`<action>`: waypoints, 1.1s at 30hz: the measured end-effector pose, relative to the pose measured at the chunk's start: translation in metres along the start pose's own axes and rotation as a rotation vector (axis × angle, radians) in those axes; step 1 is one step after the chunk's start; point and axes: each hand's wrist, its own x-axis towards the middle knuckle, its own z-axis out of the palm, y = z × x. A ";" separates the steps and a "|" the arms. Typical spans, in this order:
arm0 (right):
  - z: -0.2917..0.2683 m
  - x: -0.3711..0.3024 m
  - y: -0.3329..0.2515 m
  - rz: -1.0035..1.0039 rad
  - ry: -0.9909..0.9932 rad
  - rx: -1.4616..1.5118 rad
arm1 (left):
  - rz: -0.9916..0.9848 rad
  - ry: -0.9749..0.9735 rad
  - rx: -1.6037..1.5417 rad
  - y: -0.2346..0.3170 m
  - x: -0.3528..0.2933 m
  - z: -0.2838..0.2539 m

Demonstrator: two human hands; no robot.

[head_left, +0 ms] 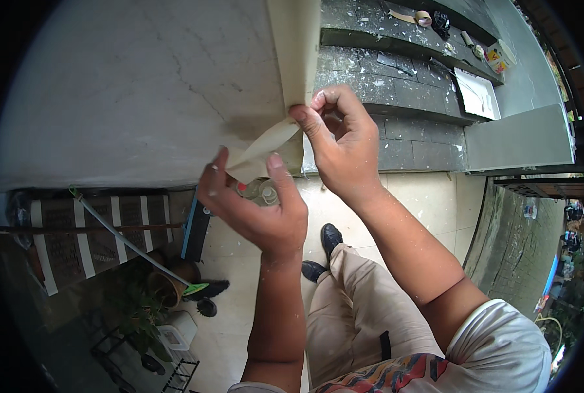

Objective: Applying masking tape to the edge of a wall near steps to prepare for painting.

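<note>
A wide cream strip that looks like masking tape (pixel 296 59) runs down the corner edge of the pale wall (pixel 141 78). Its lower part is folded and twisted away from the edge. My right hand (pixel 344 137) pinches the strip between thumb and forefinger at the corner. Below and to the left, my left hand (pixel 256 213) is turned up around the loose lower end, thumb and fingers apart. That end lies between them and seems to touch the forefinger. Both hands carry white specks.
Grey steps (pixel 397 92) spattered white rise at the right, bearing a white paint tray (pixel 476 95), a tub (pixel 500 57) and a tape roll (pixel 423 18). Bottles (pixel 268 194) stand on the tiled floor beneath my left hand. A broom (pixel 196 288) and potted plants are lower left.
</note>
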 end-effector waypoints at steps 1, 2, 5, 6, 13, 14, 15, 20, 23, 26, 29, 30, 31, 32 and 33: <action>0.003 -0.001 0.003 -0.051 0.002 0.037 | 0.013 -0.009 0.005 0.007 0.015 -0.008; 0.004 -0.002 0.004 -0.099 0.002 0.072 | -0.008 -0.042 0.030 0.014 0.031 -0.014; -0.001 -0.004 0.004 -0.126 -0.005 0.021 | -0.011 -0.017 -0.030 0.012 0.060 -0.039; 0.000 -0.006 0.005 -0.157 -0.006 -0.027 | -0.003 0.046 -0.117 0.013 0.066 -0.045; -0.003 -0.009 0.002 -0.142 -0.047 -0.129 | 0.300 -0.026 0.151 0.021 0.082 0.001; 0.000 -0.008 0.000 -0.218 -0.011 -0.158 | 0.306 -0.028 0.153 0.015 0.083 0.002; 0.002 -0.008 -0.001 -0.293 0.025 -0.188 | 0.346 -0.013 0.157 0.008 0.084 0.003; 0.008 -0.008 0.009 -0.426 0.034 -0.240 | 0.435 -0.008 0.262 -0.016 0.079 0.010; 0.015 -0.011 0.010 -0.441 0.086 -0.210 | 0.452 0.016 0.157 -0.029 0.080 0.017; 0.014 -0.011 0.011 -0.449 0.114 -0.197 | 0.472 -0.006 0.139 -0.029 0.080 0.018; 0.014 -0.013 0.015 -0.493 0.109 -0.212 | 0.399 -0.014 0.114 -0.021 0.074 0.016; 0.013 -0.013 0.015 -0.513 0.105 -0.219 | 0.384 -0.024 0.119 -0.018 0.073 0.016; 0.012 -0.012 0.016 -0.513 0.106 -0.218 | 0.369 -0.034 0.123 -0.016 0.072 0.016; 0.012 -0.011 0.017 -0.564 0.121 -0.218 | 0.372 -0.034 0.127 -0.016 0.073 0.015; 0.012 -0.010 0.017 -0.616 0.136 -0.218 | 0.378 -0.030 0.129 -0.017 0.073 0.015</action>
